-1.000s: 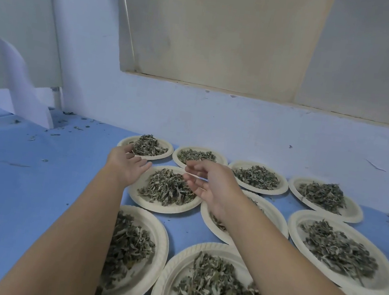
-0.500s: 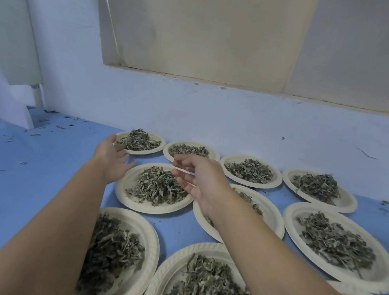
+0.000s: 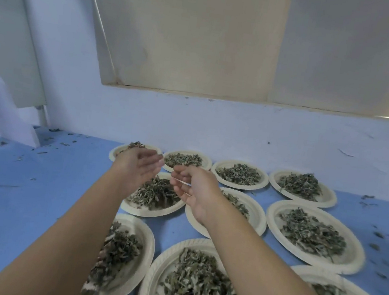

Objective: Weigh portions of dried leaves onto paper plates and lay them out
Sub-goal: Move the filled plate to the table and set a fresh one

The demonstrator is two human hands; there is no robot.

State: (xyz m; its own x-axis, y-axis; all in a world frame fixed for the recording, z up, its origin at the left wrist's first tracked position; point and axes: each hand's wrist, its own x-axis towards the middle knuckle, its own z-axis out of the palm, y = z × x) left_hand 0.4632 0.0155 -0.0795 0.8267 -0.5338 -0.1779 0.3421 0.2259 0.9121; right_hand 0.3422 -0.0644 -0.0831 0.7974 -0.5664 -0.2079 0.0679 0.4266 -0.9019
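Ten paper plates (image 3: 349, 263) in shot, give or take, each one already carrying a heap of dried leaves (image 3: 311, 232). They're laid out in three rough rows on the blue desk (image 3: 31, 199), up against the wall. No scale anywhere in view, so my guess is the weighing happens off camera and this is the laying-out end.

Both hands hover over the left middle-row plate (image 3: 154, 214). Left hand (image 3: 136, 168) is palm up, fingers loose and nearly straight, nothing in it that I can see. Right hand (image 3: 197, 192) has its fingers curled in toward the thumb. There's a thin pale sliver at the fingertips, maybe a stem, maybe just a nail catching the light. Can't tell whether it's actually holding anything.

Handling-wise, this stuff looks feather-light and brittle. It'll crumble if squeezed and drift off on any quick move, and the crumbs (image 3: 378, 234) scattered over the desk say as much. The plates look thin and floppy, so I'd lift by the rim with fingers under the base, both hands, kept level.

Labels or writing: none I can make out, the plates are plain.
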